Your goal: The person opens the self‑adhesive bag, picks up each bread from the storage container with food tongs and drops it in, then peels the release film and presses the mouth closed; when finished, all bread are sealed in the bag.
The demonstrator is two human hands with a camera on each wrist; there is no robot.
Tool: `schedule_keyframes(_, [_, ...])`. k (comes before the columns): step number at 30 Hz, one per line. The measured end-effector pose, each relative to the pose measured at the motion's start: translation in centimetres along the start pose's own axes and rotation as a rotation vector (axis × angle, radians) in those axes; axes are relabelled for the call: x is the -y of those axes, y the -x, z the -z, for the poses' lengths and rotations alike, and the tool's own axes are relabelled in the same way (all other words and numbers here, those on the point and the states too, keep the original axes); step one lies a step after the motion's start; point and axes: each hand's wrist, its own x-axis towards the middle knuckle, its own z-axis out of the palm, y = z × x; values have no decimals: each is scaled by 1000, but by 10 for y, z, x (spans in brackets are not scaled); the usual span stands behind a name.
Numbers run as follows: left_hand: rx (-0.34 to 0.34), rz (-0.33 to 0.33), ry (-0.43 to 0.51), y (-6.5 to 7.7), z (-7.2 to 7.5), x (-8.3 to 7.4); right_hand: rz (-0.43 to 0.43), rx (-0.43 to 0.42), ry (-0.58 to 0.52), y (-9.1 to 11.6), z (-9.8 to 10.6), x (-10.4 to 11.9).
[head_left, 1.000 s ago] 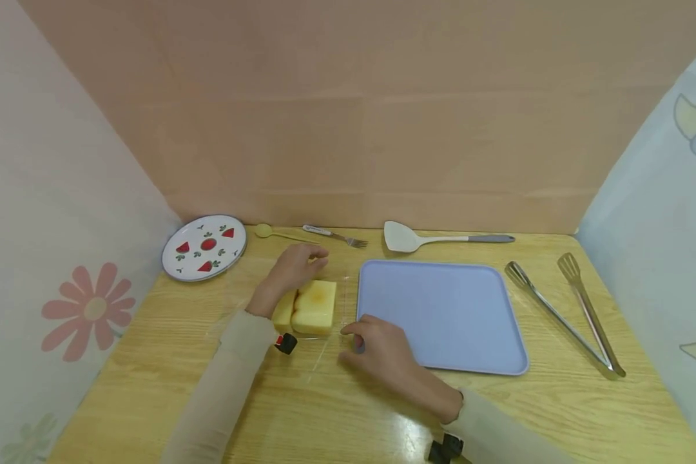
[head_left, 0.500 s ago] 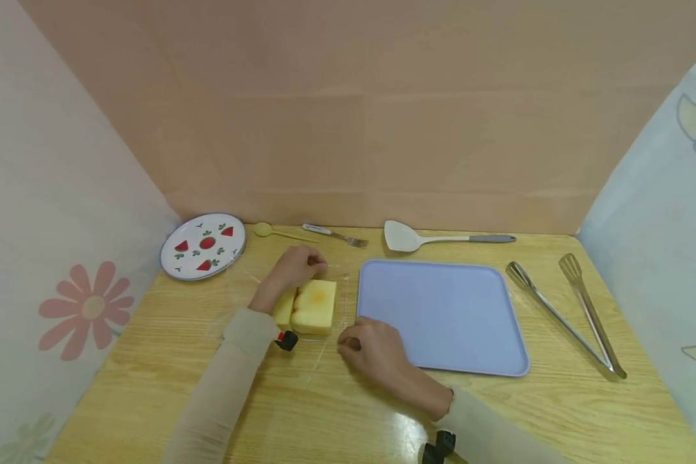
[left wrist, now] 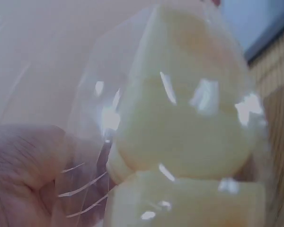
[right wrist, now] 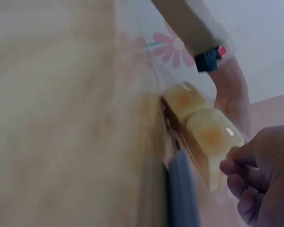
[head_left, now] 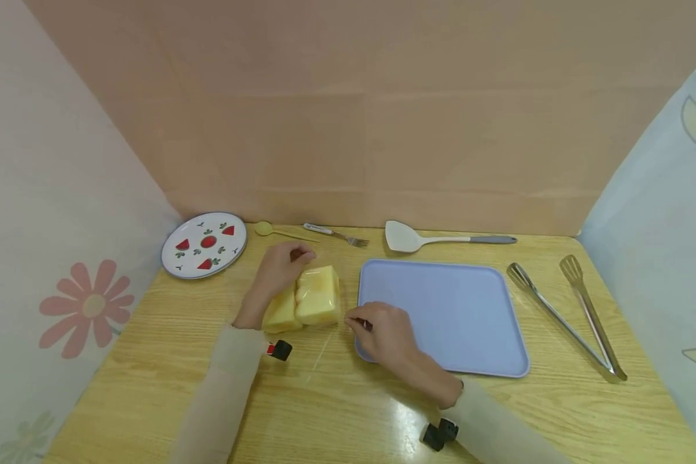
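Two joined pieces of yellow bread [head_left: 319, 296] with browned patches lie inside a clear plastic bag [left wrist: 109, 101], left of centre in the head view. My left hand [head_left: 281, 265] pinches the bag at its far side, its wrist beside the left piece. Creases in the plastic stretch away from that hand [left wrist: 21, 172] in the left wrist view. At the near right, the thumb and fingers of my right hand [head_left: 385, 332] pinch the bag's other end over the tray's left edge. The bread sits tilted, close over the table.
A blue tray [head_left: 441, 316] lies right of the bread, with metal tongs [head_left: 586, 309] beyond it. Along the back are a white spatula [head_left: 403, 237], a fork [head_left: 339, 236], a yellow spoon [head_left: 263, 229] and a patterned plate [head_left: 226, 241]. Walls enclose three sides.
Both hands have closed their fingers on the bag. The bread has come up and tilted, shifting slightly to the back. The left hand has moved a little left, the right hand slightly up and right.
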Motion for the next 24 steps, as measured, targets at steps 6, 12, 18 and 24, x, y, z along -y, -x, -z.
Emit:
schedule_keyframes(6, [-147,2,85,17,11,-9,254,-141,4,-11,17,-5])
schedule_keyframes(12, [-265,-45,136,31,32,-20,372,-264,-14,-22,34,-3])
schedule_keyframes(18, [-304,-44,419,39,55,-24,437,-406,-53,-42,56,2])
schedule_keyframes(24, [-247,-69,703,44,70,-18,463,-514,5,-60,72,7])
